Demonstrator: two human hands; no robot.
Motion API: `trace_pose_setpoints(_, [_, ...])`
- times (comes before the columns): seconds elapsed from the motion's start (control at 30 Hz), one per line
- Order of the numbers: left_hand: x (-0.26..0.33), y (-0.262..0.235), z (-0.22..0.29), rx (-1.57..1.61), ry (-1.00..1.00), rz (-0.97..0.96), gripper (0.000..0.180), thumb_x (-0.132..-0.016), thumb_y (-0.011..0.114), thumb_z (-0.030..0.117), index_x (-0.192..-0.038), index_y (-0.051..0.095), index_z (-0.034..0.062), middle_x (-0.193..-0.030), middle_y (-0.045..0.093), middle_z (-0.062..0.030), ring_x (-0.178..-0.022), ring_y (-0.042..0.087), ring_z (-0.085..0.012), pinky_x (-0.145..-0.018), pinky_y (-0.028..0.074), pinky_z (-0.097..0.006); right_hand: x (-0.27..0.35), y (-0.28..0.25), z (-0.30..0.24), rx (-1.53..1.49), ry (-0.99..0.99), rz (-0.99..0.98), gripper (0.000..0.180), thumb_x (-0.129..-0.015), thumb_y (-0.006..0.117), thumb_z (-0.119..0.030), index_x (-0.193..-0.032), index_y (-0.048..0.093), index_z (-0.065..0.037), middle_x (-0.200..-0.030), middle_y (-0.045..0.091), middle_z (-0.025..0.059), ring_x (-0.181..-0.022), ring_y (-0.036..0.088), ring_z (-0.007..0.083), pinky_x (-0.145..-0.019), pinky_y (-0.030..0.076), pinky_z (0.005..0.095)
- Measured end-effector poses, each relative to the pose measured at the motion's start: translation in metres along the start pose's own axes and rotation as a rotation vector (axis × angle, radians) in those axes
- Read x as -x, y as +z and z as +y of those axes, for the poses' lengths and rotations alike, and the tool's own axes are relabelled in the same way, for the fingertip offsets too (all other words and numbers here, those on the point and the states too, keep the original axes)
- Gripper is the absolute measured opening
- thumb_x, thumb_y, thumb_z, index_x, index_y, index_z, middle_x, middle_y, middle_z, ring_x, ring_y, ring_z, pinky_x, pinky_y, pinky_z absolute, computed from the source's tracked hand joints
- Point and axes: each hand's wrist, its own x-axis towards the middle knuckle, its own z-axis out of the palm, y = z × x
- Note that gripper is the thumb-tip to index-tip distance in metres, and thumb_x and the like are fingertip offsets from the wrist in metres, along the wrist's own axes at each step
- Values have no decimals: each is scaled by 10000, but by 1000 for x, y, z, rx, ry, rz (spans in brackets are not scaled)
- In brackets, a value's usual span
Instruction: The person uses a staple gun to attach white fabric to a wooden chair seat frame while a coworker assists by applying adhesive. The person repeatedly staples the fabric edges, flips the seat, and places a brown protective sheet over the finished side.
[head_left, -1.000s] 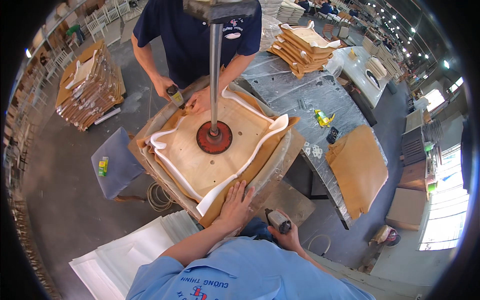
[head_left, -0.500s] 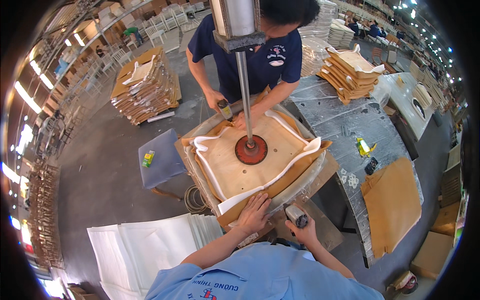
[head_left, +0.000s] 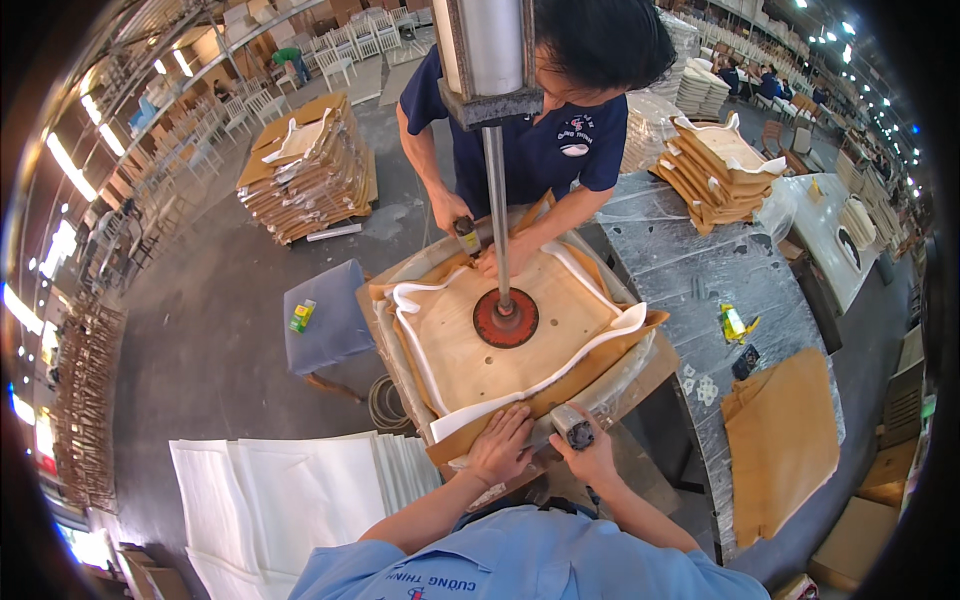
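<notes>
One wooden seat board lies on the workbench, pinned by one red press disc, with white foam and tan cover folded over its near edge. The left hand presses flat and unclenched on that edge; the right hand grips one stapler. A co-worker's two hands work the far edge. Two seat stacks and white sheets stand on the factory floor.

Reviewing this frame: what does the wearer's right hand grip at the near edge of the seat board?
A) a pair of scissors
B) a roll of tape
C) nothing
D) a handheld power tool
D: the right hand is closed around a grey handheld power tool at the near edge of the seat board, while the left hand presses the tan cover flat.
</notes>
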Motion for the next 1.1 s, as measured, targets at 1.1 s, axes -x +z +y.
trace_pose_setpoints(1.1, [6,0,-5,-42,-3,8,636,-874,835,263,-1435,663,19,-1636,568,-182,-1550,511,-377,-1300,389,-539,-19,-4,-19,74,293,-155,724,-863,936,-264,-1502,638,-98,-1321,766,214,-1238,744,383,-1037,594,453])
